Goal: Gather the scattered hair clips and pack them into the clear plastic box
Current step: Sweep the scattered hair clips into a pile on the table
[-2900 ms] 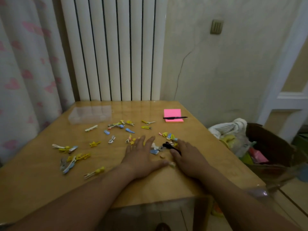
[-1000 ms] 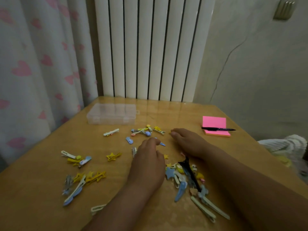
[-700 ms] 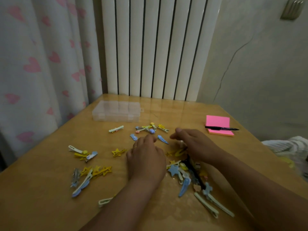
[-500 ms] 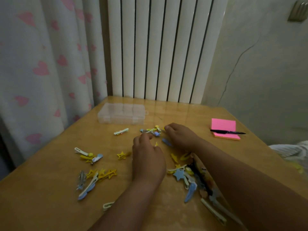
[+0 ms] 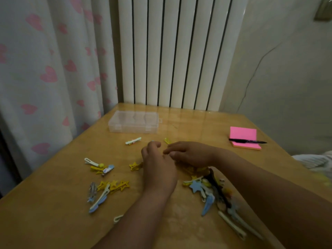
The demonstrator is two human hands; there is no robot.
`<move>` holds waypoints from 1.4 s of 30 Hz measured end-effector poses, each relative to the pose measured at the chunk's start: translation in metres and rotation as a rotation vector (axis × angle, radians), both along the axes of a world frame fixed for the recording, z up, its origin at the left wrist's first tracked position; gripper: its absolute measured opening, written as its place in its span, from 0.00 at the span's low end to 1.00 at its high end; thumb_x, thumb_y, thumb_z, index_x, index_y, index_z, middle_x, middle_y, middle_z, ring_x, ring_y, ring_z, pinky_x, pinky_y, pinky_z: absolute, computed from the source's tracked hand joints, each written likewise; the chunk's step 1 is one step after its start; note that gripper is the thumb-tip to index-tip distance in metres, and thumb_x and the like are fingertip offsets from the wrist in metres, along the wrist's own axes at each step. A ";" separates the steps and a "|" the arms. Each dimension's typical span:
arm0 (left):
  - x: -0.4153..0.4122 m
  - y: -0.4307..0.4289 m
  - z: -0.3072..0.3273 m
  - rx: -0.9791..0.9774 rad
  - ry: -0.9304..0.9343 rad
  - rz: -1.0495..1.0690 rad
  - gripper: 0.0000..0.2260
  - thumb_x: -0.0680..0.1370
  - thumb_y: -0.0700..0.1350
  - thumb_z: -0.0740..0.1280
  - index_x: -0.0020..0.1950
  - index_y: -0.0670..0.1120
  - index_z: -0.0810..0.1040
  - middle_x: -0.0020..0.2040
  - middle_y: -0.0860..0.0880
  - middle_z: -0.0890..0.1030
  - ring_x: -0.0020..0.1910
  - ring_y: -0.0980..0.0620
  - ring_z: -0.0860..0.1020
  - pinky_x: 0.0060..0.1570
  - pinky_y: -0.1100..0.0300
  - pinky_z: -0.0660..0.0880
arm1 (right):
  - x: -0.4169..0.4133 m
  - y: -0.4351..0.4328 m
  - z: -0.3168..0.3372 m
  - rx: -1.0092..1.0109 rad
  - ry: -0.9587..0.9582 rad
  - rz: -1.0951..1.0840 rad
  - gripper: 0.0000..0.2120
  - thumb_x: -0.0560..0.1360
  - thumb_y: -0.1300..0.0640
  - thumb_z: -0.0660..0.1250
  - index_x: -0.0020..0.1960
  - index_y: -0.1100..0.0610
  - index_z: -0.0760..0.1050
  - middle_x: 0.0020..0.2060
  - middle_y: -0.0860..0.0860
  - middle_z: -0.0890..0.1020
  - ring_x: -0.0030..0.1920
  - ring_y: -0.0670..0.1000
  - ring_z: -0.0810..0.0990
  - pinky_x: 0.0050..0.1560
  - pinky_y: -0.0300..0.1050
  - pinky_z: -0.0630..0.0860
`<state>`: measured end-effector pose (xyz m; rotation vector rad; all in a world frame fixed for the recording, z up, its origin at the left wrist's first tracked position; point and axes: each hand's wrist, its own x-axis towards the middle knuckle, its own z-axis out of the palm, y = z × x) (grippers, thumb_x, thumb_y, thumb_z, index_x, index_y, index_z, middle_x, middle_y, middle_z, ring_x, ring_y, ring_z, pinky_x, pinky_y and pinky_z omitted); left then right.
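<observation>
Mid-table, both hands meet fingertip to fingertip. The left hand (image 5: 158, 168) has its back to the camera and its fingers curled in at the top; can't tell if anything sits inside the curl. The right hand (image 5: 190, 155) reaches in from the right, fingers bent down toward the table (image 5: 53, 212), tips against the left's. Its grip is hidden too, can't tell.

A yellow clip tip (image 5: 167, 141) pokes out just beyond the fingertips. A yellow star clip (image 5: 135, 166) lies just beside the left hand, on its left edge. The main pile of clips (image 5: 206, 191) sits by the right forearm, on its near side: blue star, blue drop shape, black clip and long white ones, all overlapping.

A white-green clip (image 5: 133, 141) lies alone, left of the fingertips, between the hands and the box. Further left is a small cluster (image 5: 98, 167): white clip with a yellow ball, a yellow one, a blue-white one. Nearer the camera, a second cluster (image 5: 107, 189) has yellow stars, a grey clip and a long blue-white one. One small white clip (image 5: 117, 218) sits at the left forearm's edge.

The clear plastic box (image 5: 133, 122) is on the far side of the table, beyond and left of both hands, well apart from them; lid looks shut.

A pink sticky pad (image 5: 242, 133) sits far right with a black pen (image 5: 248, 141) across it. A white radiator (image 5: 176, 51) stands behind the table, a heart-print curtain (image 5: 45, 69) on the left.
</observation>
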<state>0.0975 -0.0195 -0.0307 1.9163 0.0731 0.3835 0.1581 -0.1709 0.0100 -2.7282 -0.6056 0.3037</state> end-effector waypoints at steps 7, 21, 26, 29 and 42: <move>-0.004 -0.007 -0.001 0.065 -0.027 -0.013 0.16 0.84 0.37 0.59 0.70 0.48 0.74 0.70 0.49 0.74 0.57 0.56 0.69 0.52 0.62 0.64 | -0.064 -0.043 0.004 0.317 -0.096 -0.238 0.16 0.86 0.46 0.59 0.67 0.45 0.81 0.63 0.41 0.82 0.63 0.41 0.79 0.67 0.45 0.75; 0.081 0.074 0.033 0.685 0.261 -0.061 0.23 0.85 0.49 0.60 0.81 0.51 0.67 0.79 0.46 0.70 0.74 0.41 0.72 0.71 0.46 0.72 | 0.050 0.017 -0.010 -0.080 0.009 -0.232 0.26 0.86 0.51 0.54 0.83 0.48 0.60 0.82 0.52 0.64 0.80 0.55 0.64 0.79 0.51 0.62; 0.101 0.083 0.012 0.702 0.270 -0.307 0.25 0.86 0.49 0.58 0.84 0.49 0.64 0.84 0.46 0.66 0.80 0.44 0.67 0.77 0.51 0.67 | 0.033 0.006 -0.007 -0.034 -0.007 -0.202 0.21 0.84 0.50 0.58 0.75 0.48 0.75 0.76 0.48 0.72 0.75 0.52 0.70 0.75 0.50 0.66; 0.100 0.067 0.010 0.642 0.202 -0.402 0.21 0.86 0.48 0.59 0.81 0.51 0.70 0.81 0.48 0.70 0.78 0.46 0.70 0.73 0.55 0.68 | 0.008 -0.015 -0.003 0.019 0.005 -0.191 0.18 0.84 0.51 0.59 0.71 0.48 0.79 0.72 0.47 0.77 0.70 0.50 0.74 0.72 0.50 0.70; 0.048 0.038 0.027 0.404 0.077 -0.669 0.17 0.84 0.39 0.57 0.60 0.48 0.86 0.54 0.51 0.85 0.51 0.55 0.81 0.52 0.60 0.78 | -0.007 -0.003 -0.002 0.162 0.041 -0.244 0.21 0.89 0.51 0.50 0.66 0.61 0.78 0.64 0.61 0.80 0.64 0.61 0.77 0.63 0.51 0.71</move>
